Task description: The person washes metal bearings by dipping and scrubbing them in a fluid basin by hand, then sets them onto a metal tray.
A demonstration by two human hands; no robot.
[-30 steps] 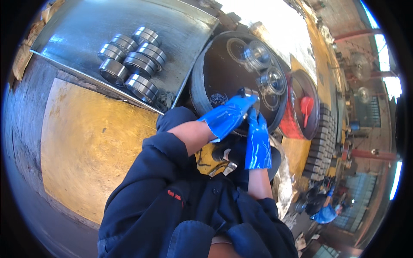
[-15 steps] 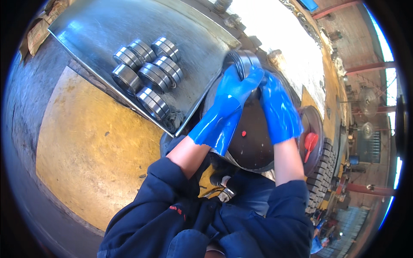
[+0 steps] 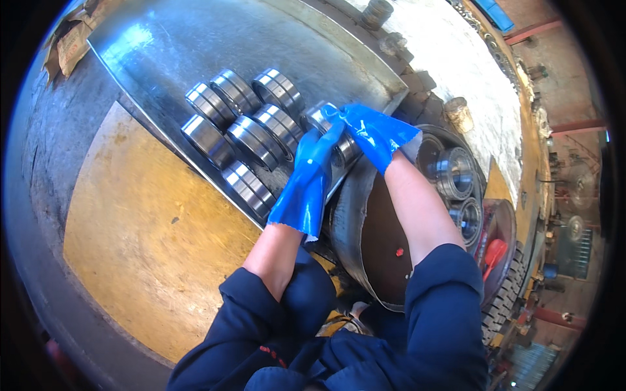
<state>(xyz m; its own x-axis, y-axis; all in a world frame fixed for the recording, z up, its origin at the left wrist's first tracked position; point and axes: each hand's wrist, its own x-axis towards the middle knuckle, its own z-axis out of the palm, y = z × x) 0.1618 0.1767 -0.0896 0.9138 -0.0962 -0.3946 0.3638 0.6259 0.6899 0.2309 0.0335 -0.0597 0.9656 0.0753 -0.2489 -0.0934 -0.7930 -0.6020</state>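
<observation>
A shiny steel bearing (image 3: 316, 117) is gripped between my two blue-gloved hands at the right edge of the metal tray (image 3: 169, 36). My left hand (image 3: 316, 153) closes on its near side. My right hand (image 3: 372, 130) wraps the bearing from the right, its fingertips meeting the left glove. The gloves hide much of the bearing, and whether it touches the tray I cannot tell. Several similar bearings (image 3: 254, 141) lie on their sides in a cluster just left of my hands.
Below my right forearm stands a round drum (image 3: 352, 221) with dark contents and a small red bit. More bearings (image 3: 455, 173) sit along its right side. A red brush (image 3: 495, 253) rests in a basin, beside a tyre (image 3: 505, 303). Yellow sheet (image 3: 143, 241) covers the left.
Both hands have carried the bearing from above the drum leftward to the tray's edge. The view has shifted, and bearings at the drum's right side now show.
</observation>
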